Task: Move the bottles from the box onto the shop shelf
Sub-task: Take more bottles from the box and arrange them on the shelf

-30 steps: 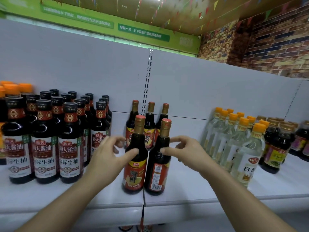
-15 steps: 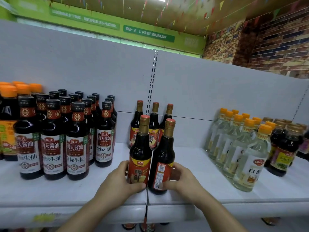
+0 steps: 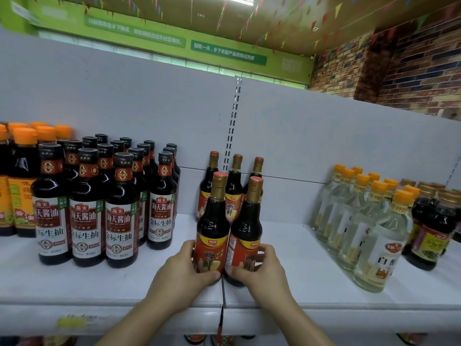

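Two dark bottles with red labels and gold necks stand side by side on the white shelf [image 3: 311,283] near its front edge. My left hand [image 3: 183,268] grips the base of the left bottle [image 3: 212,231]. My right hand [image 3: 262,269] grips the base of the right bottle [image 3: 247,228]. Both bottles stand upright and touch each other. Behind them, three bottles of the same kind [image 3: 234,186] stand in a row against the back panel. The box is out of view.
Several black-capped soy sauce bottles [image 3: 87,211] crowd the shelf to the left, with orange-capped ones [image 3: 20,181] further left. Clear orange-capped vinegar bottles [image 3: 374,228] and dark bottles [image 3: 434,228] stand at the right. Bare shelf lies on both sides of my hands.
My hands have dropped from the bottles' shoulders to their bases. The two front bottles have slid back a little on the shelf, closer to the row of three.
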The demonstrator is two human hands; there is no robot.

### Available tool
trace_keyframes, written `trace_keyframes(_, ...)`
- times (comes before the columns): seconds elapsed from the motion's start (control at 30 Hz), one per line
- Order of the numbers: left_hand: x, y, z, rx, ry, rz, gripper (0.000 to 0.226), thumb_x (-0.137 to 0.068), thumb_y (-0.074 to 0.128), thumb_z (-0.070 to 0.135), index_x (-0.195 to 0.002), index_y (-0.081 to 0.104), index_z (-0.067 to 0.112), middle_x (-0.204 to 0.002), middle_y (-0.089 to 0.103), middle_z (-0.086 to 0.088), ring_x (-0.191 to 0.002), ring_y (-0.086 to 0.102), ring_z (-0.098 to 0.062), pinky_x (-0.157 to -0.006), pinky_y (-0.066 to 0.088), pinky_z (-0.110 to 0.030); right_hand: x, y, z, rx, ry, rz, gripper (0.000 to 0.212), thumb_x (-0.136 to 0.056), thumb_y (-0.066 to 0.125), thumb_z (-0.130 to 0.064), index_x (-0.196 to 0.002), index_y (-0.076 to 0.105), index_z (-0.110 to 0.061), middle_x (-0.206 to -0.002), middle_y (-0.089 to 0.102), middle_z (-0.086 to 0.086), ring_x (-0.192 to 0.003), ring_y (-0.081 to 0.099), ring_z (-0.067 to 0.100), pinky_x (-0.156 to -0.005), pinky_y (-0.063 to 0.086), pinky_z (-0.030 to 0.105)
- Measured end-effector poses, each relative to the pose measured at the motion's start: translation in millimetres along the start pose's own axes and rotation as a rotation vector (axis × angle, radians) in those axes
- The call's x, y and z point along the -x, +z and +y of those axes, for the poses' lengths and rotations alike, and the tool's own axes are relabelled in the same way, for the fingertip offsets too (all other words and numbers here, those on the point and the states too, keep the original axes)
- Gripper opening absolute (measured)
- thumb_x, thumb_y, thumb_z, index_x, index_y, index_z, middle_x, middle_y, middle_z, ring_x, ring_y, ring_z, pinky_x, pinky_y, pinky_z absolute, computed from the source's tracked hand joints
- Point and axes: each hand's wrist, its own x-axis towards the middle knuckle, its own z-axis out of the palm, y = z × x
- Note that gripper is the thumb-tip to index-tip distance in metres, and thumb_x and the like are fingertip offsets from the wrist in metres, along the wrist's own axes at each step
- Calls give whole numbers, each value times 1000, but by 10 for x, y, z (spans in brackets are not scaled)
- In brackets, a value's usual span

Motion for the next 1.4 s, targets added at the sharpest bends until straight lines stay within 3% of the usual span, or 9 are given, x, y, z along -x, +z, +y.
trace_keyframes(0.1,-33,12,-14,-14,-13,11,72,-69,84,58,-126,43,40,-111,64,22,-100,66,-5,-90,56,-34,-34,60,6,64,-10,19,85,-52,86,-63,-124,48,-36,-120,60,-13,-102,64,4,-89,58,35)
trace_keyframes(0.23,-94,-8,-38,-54,-41,10,69,-70,83,60,-121,43,38,-124,66,15,-104,66,-10,-92,57,-37,-36,43,27,60,-7,-31,80,-65,93,-44,-128,46,-35,-116,65,-18,-100,65,1,-81,53,23)
trace_keyframes(0.4,-150,-23,-48,-92,-45,11,66,-71,82,60,-119,44,36,-124,66,13,-104,66,-12,-92,56,-37,-63,39,33,118,2,-39,77,-69,91,-47,-129,44,-36,-114,67,-18,-102,68,7,-91,56,32)
trace_keyframes(1.03,-436,26,-34,-57,-40,10,67,-75,84,51,-127,49,27,-125,66,10,-102,65,-9,-91,56,-31,-343,144,25,184,-4,-27,65,-77,86,-48,-122,40,-36,-111,63,-16,-104,67,13,-90,57,36)
trace_keyframes(1.4,-710,70,-72,-69,-44,9,68,-74,84,51,-127,50,27,-122,68,10,-102,66,-10,-90,56,-32,-557,230,-9,241,-10,-18,70,-81,83,-49,-133,43,-26,-128,66,-7,-111,67,19,-92,57,38)
